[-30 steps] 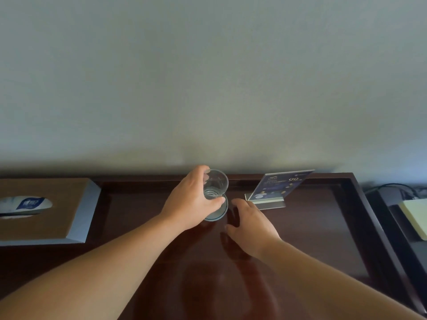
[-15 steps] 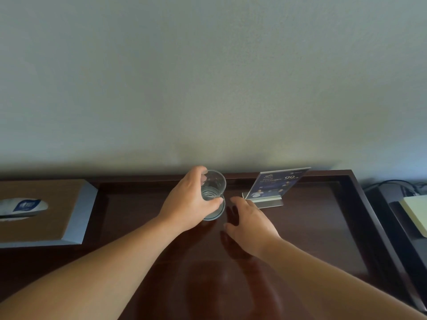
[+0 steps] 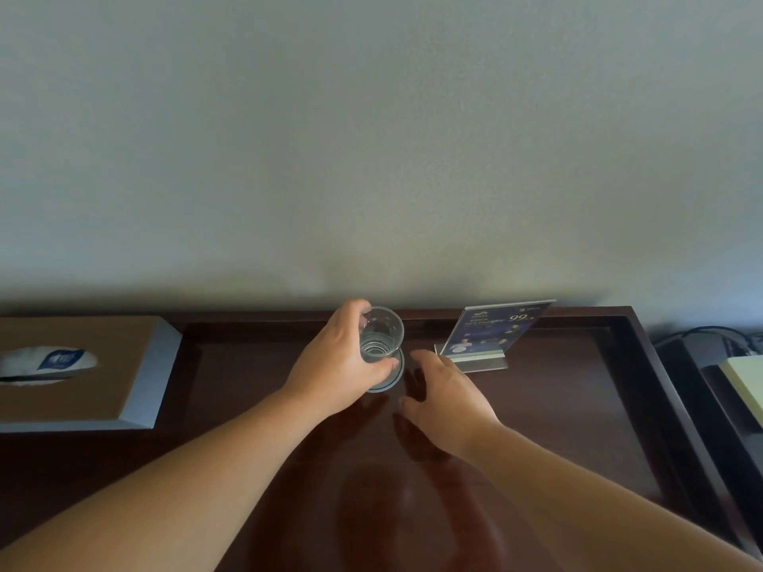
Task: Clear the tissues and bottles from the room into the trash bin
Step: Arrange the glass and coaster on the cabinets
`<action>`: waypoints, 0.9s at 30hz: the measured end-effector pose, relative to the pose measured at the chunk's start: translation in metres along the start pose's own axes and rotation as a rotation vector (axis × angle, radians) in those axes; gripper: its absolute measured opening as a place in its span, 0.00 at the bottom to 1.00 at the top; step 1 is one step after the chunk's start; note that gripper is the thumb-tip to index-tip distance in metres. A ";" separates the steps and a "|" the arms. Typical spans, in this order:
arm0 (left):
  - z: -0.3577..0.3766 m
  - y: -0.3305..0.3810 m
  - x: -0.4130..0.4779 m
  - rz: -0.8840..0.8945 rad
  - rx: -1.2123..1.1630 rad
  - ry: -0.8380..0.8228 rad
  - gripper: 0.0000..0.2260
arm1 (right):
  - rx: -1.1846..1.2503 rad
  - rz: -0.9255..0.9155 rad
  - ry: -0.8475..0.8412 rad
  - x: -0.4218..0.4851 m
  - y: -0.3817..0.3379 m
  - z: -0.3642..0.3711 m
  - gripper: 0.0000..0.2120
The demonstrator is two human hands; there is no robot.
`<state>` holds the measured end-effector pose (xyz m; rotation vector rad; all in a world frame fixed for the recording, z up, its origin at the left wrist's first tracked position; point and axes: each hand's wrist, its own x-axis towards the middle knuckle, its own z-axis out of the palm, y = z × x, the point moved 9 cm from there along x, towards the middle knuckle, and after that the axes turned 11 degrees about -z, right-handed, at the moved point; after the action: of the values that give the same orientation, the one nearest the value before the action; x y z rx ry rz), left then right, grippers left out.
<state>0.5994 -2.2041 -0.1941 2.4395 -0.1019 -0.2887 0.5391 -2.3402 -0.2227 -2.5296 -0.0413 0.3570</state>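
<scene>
Left hand [image 3: 336, 365]'s wrapped round the glass [image 3: 382, 338], right hand [image 3: 448, 392] loose and open just right of it, tissue box [image 3: 82, 369] well left, so I'd guess mid-tidy and next means finding actual trash.

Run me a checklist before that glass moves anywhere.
1. Grip: ok. The left hand grips the glass round its side.
2. Glass upright: ok.
3. Glass empty: cannot tell. It is clear, and only rings at its base show.
4. Glass off the coaster: cannot tell. Its base sits right over it.
5. Right hand free: ok. It is open, with its fingers on the desk beside the coaster, holding nothing.
6. Room around the glass: ok. The sign stands apart to the right and the tissue box is far left.
</scene>
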 end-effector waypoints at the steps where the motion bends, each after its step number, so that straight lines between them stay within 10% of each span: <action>1: -0.001 0.001 -0.001 -0.003 0.001 -0.007 0.36 | 0.001 -0.006 0.002 0.000 -0.001 -0.001 0.30; 27: -0.096 0.065 -0.089 0.185 0.366 0.166 0.26 | -0.066 -0.168 0.227 -0.072 -0.073 -0.083 0.27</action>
<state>0.5354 -2.1825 -0.0646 2.7800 -0.3303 0.0187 0.4953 -2.3323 -0.0986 -2.5931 -0.1787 0.0007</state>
